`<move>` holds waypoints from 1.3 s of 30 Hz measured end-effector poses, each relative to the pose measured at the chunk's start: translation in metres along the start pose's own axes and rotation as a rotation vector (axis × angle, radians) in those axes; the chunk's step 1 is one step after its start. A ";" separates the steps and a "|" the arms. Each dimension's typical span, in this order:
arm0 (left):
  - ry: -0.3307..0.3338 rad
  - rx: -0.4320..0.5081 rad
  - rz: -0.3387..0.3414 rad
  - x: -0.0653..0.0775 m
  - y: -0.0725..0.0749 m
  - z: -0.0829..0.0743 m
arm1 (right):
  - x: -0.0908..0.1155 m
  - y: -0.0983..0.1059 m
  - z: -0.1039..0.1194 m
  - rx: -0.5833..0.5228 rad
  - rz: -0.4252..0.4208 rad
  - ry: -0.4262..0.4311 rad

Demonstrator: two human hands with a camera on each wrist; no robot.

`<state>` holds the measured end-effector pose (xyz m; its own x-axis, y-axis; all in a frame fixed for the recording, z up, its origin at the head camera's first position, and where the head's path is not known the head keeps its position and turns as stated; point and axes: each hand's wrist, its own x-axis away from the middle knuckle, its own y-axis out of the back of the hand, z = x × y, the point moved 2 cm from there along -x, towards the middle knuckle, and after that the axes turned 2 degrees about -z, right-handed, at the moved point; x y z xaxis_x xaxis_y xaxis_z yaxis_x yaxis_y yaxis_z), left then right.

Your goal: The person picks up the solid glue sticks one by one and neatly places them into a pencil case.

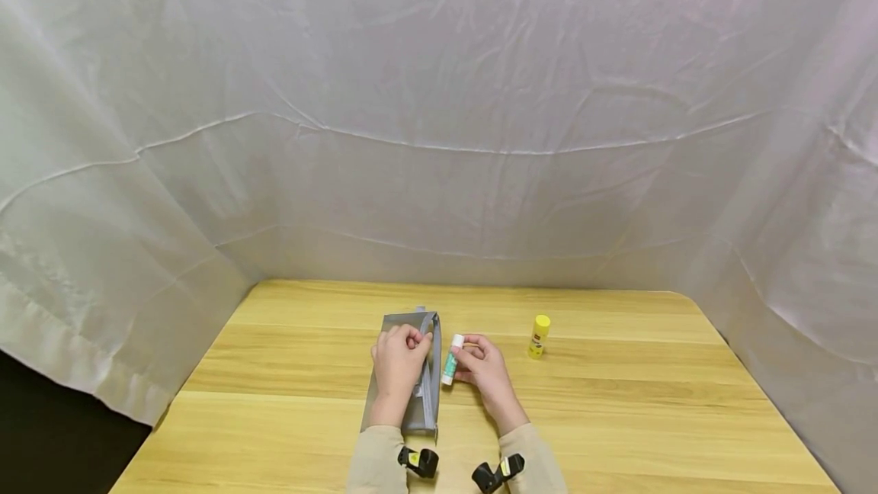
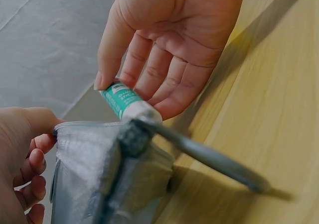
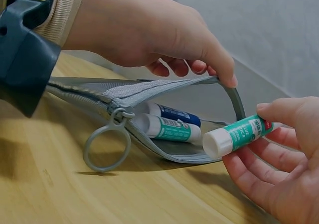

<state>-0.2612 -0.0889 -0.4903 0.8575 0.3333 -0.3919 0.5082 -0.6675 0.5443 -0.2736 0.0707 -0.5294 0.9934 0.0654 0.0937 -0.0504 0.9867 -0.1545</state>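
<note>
I see the left hand (image 1: 400,360) pinching the open pouch (image 1: 420,421) by its rim and the right hand (image 1: 485,372) pinching a green stick (image 3: 243,134) beside it, two sticks (image 3: 173,129) inside, a yellow stick (image 1: 539,336) to its right.

Curtained recording booth: pale cloth (image 1: 480,136) around wood-grain table (image 1: 631,418), wrist cameras (image 1: 427,463).

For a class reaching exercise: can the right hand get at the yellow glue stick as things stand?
Probably yes: nothing visible stands between the right hand and the yellow glue stick, though that hand holds a green glue stick, which may need setting down first.
</note>
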 end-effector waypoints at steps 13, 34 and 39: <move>-0.004 -0.005 0.004 0.001 -0.001 0.001 | 0.005 -0.011 -0.001 0.001 0.040 -0.003; -0.010 -0.010 -0.006 0.000 0.001 0.000 | 0.005 -0.014 -0.002 0.002 0.033 0.001; -0.012 -0.007 -0.008 0.001 0.002 -0.001 | 0.006 -0.015 -0.001 0.003 0.029 0.005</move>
<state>-0.2597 -0.0893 -0.4891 0.8523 0.3304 -0.4055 0.5158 -0.6599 0.5463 -0.2670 0.0566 -0.5278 0.9921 0.0932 0.0841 -0.0795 0.9849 -0.1538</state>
